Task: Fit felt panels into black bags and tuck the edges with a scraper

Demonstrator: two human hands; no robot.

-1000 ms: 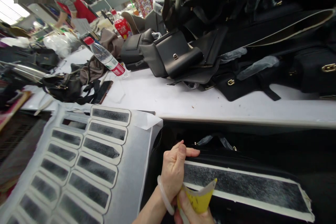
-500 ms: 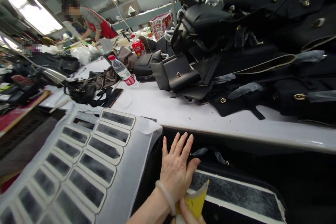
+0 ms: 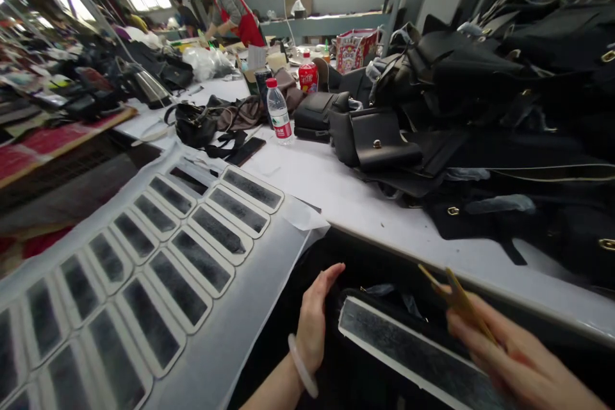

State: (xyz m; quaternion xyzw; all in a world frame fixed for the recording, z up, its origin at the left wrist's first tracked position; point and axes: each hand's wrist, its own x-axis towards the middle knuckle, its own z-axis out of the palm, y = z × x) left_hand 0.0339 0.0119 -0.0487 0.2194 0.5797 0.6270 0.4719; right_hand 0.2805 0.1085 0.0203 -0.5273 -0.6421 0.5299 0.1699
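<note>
My left hand [image 3: 314, 317], a pale bangle [image 3: 302, 365] on its wrist, stands on edge with fingers stretched out. It is beside the near left end of a long dark panel with a white border [image 3: 398, 339], which lies on black material below the table edge. Whether the hand touches it I cannot tell. My right hand [image 3: 504, 339] is closed on a thin yellow folded card [image 3: 464, 304], seen nearly edge-on, above the panel's right part. A clasp and clear plastic wrap [image 3: 382, 289] show behind the panel.
Rows of pale-edged dark pieces lie on a grey sheet [image 3: 269, 269] at left. Black bags [image 3: 384, 141] are heaped at right on the white table [image 3: 307, 173]. A water bottle [image 3: 279, 112] stands mid-table. A person in a red apron [image 3: 247, 25] bends over a far bench.
My right hand has moved right and up with the yellow card, away from my left hand. The left hand has turned from palm-down on the panel to its edge. The view has swung left.
</note>
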